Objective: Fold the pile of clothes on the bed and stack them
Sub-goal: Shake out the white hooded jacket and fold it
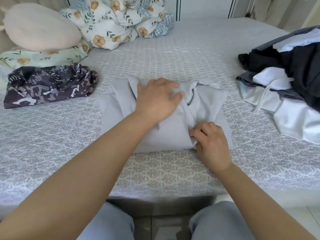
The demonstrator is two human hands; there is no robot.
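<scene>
Grey shirt, mid-bed, left of the unfolded pile: my left hand presses flat, fingers spread; my right hand pinches the near fold. Soft, light cloth; best gripped at edges.

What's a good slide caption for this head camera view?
Left hand flattens a pale grey garment on the bed while right hand pinches its fold.

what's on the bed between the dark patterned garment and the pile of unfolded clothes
In the head view, the light grey garment being folded lies between the dark patterned garment and the pile of unfolded clothes, with both hands on it and bare bedsheet either side.
</scene>
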